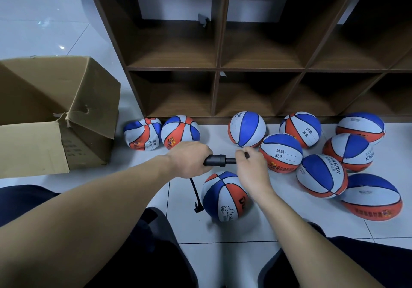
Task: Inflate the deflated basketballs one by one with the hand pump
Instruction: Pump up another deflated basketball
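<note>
Dark-trousered knees (142, 254) frame the bottom of the view, the person seated on the pale tiled floor (223, 263) with both forearms reaching forward. Behind everything stands a brown cubby shelf (217, 69), and to the left a cardboard box (55, 113) lies open on its side.

I count ten basketballs. Two sit by the box, the leftmost ball (142, 134) visibly dented. Seven cluster to the right near the shelf foot, several looking soft. One, the nearest ball (225, 196), lies between the knees, just under the hands.

One hand pump (217, 160) is held level above that ball. The left hand (189, 159) is wrapped around its barrel; the right hand (252, 165) is clenched on the handle end, mostly hiding it. The pump's black hose (195, 195) dangles to the floor, its tip (198, 207) lying beside the nearest ball (whether it is plugged into the valve I cannot tell; it looks loose).

If it is loose, pumping now would push air nowhere. Forcing the needle in crooked could bend it, and the round ball may roll off while both hands are busy.
</note>
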`<control>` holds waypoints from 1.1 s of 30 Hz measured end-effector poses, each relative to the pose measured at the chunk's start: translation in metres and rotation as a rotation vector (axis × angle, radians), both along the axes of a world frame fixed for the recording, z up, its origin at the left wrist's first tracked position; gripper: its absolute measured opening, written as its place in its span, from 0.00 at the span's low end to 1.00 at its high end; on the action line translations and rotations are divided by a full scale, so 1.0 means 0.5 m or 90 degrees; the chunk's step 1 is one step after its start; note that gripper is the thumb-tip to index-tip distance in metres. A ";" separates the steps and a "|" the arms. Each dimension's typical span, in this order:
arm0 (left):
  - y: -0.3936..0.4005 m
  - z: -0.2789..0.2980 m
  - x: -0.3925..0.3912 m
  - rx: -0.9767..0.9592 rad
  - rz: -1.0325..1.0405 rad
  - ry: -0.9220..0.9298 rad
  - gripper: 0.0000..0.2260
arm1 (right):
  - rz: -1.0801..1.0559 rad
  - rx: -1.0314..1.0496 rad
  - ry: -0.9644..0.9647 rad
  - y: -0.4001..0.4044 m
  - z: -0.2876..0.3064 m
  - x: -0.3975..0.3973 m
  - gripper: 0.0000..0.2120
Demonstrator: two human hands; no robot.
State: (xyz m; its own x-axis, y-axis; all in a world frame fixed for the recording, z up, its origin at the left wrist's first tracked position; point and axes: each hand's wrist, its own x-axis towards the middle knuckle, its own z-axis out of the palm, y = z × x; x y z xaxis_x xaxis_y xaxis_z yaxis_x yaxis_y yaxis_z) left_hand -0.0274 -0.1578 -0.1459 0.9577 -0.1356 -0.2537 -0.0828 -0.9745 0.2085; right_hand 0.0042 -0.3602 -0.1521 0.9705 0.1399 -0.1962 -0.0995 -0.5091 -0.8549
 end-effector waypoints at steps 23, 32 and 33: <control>-0.022 0.015 -0.001 0.008 0.008 -0.024 0.10 | -0.087 0.026 -0.022 0.014 0.019 -0.018 0.14; -0.029 0.012 0.003 0.005 -0.006 -0.006 0.09 | -0.045 0.030 0.001 0.026 0.012 -0.027 0.12; -0.029 0.011 0.003 0.002 -0.007 -0.007 0.09 | -0.038 0.025 -0.004 0.025 0.010 -0.026 0.12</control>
State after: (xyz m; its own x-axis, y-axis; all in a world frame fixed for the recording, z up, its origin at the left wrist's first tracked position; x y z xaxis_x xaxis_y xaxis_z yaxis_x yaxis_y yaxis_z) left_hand -0.0258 -0.1721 -0.1405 0.9590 -0.1455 -0.2432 -0.0959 -0.9741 0.2047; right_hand -0.0086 -0.3477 -0.1470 0.9785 0.0900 -0.1858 -0.1231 -0.4680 -0.8751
